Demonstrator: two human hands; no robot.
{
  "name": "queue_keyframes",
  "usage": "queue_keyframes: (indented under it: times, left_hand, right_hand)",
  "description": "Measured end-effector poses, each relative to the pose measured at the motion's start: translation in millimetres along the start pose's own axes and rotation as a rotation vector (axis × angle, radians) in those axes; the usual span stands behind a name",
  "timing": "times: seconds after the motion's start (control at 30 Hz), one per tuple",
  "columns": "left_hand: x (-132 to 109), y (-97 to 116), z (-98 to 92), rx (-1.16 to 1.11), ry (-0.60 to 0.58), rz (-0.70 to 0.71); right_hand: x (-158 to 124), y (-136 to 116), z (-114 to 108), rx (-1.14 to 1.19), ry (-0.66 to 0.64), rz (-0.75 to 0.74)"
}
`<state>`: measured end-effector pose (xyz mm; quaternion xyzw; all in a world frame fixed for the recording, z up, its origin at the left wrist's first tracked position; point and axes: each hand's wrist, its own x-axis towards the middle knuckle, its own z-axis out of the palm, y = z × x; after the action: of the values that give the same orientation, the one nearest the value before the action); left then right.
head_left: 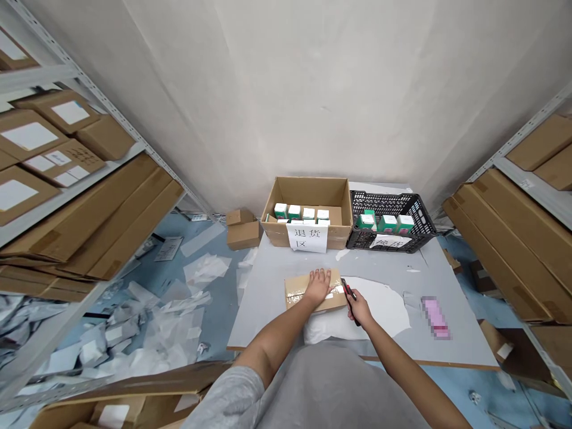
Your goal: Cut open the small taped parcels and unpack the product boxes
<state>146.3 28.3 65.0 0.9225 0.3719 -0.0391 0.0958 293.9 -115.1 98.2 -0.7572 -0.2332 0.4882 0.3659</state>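
pressing spread left hand [318,286] on a taped cardboard box [299,289], right hand [360,310] gripping a box cutter [350,293] just beside it

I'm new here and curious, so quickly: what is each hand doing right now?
Left hand: open, lying flat on a taped cardboard box.
Right hand: closed, holding a red and black utility knife.

Matt cardboard parcel [298,287], glossy packing tape [313,296], black plastic crate [393,205], smooth grey tabletop [268,304].
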Motion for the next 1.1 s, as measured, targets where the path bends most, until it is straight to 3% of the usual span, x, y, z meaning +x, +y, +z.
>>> queue_keyframes:
  times: [0.57, 0.77, 1.1]
  left_hand:
    - [10.8, 2.2, 4.6, 0.026, -0.046, 0.053]
    - [11.1, 0.5, 4.2, 0.026, -0.044, 0.057]
    - [14.6, -3.0, 4.8, 0.069, -0.047, 0.079]
  right_hand:
    - [3.7, 2.9, -0.3, -0.176, 0.037, 0.009]
    - [6.4, -9.1, 7.2, -0.221, 0.076, 0.012]
    - [3.7, -9.9, 1.4, -0.264, 0.054, 0.004]
